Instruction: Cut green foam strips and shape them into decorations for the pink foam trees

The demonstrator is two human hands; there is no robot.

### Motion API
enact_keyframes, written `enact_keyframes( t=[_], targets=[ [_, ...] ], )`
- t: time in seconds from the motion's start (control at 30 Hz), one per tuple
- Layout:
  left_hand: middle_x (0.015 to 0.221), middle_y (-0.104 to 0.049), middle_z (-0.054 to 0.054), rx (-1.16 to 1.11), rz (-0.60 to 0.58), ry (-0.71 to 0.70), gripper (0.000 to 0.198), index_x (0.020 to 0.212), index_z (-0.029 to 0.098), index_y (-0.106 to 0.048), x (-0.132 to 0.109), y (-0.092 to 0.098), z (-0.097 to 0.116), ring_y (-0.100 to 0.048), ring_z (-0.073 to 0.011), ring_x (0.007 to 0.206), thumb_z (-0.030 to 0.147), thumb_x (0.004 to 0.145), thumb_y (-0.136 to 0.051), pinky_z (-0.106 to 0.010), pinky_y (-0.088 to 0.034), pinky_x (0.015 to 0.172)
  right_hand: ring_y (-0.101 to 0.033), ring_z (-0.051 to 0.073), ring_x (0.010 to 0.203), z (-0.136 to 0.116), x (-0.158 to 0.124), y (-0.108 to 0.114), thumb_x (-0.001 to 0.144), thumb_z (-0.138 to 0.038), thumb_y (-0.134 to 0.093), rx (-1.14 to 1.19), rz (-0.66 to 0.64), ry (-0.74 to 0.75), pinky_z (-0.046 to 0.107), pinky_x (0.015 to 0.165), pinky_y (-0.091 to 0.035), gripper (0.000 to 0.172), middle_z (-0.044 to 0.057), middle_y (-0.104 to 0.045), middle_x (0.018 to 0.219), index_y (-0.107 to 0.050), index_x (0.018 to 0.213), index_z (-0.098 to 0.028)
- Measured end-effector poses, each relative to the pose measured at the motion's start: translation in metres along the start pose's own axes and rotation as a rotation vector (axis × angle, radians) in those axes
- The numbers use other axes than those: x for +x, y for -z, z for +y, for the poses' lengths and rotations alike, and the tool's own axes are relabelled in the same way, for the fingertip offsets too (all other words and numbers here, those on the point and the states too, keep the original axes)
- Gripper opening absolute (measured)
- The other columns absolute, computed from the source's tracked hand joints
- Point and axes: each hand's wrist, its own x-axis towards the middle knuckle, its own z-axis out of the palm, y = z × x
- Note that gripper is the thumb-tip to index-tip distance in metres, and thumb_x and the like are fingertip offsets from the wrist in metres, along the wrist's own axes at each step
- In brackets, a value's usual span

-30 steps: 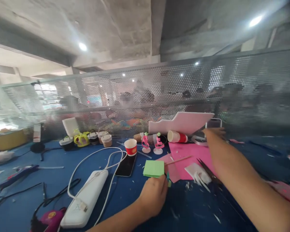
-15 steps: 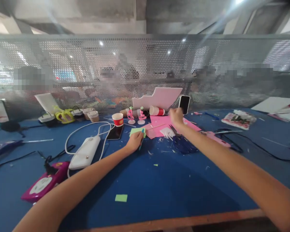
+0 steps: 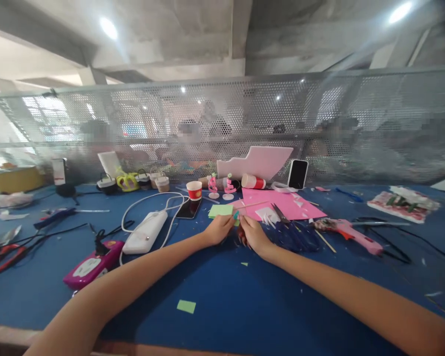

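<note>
My left hand [image 3: 219,230] is closed, with a small teal item [image 3: 236,215] at its fingertips. Close beside it on the right, my right hand [image 3: 252,234] is closed too, its fingertips near the teal item; what it grips is too small to name. Light green paper [image 3: 220,210] lies just behind my left hand. Behind my right hand are bright pink sheets [image 3: 285,202], crumpled white paper [image 3: 267,215] and dark-handled scissors [image 3: 281,213]. Two small pink figures [image 3: 213,189] stand on white discs beyond the hands.
A white power strip [image 3: 146,232] and magenta box [image 3: 93,265] lie left. A red paper cup [image 3: 194,190] stands near a flat black phone [image 3: 189,209]. A pink glue gun [image 3: 356,236] lies right. A green scrap [image 3: 186,306] is in front. Metal mesh [image 3: 152,113] rises behind.
My right hand has come down from near the upright phone to beside my left hand. The pen-like teal item is now mostly hidden between the hands. The camera view has shifted.
</note>
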Motion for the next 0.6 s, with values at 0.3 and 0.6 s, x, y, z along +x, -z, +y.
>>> enact_keyframes(
  t=[0.3,0.6],
  targets=[
    [0.058,-0.047,0.001,0.115,0.21,-0.002,0.034,0.062,0.018,-0.043,0.01,-0.007,0.001,-0.038,-0.011,0.055,0.031,0.09,-0.03,-0.027,-0.033,0.057,-0.046,0.017,0.051,0.005,0.023,-0.02,0.078,-0.051,-0.047,-0.046,0.326,0.135,0.029,0.05,-0.033,0.038,0.0,-0.048,0.05,-0.042,0.052,-0.024],
    [0.054,-0.04,0.003,-0.085,0.187,0.14,0.037,0.058,0.018,-0.038,0.019,-0.005,-0.011,-0.036,-0.0111,0.055,0.04,0.086,-0.033,-0.026,-0.029,0.053,-0.039,0.014,0.037,0.0,0.022,-0.024,0.075,-0.071,-0.04,0.242,0.1,-0.029,0.028,0.037,-0.031,0.05,-0.004,-0.039,0.044,-0.041,0.059,-0.024]
  ],
)
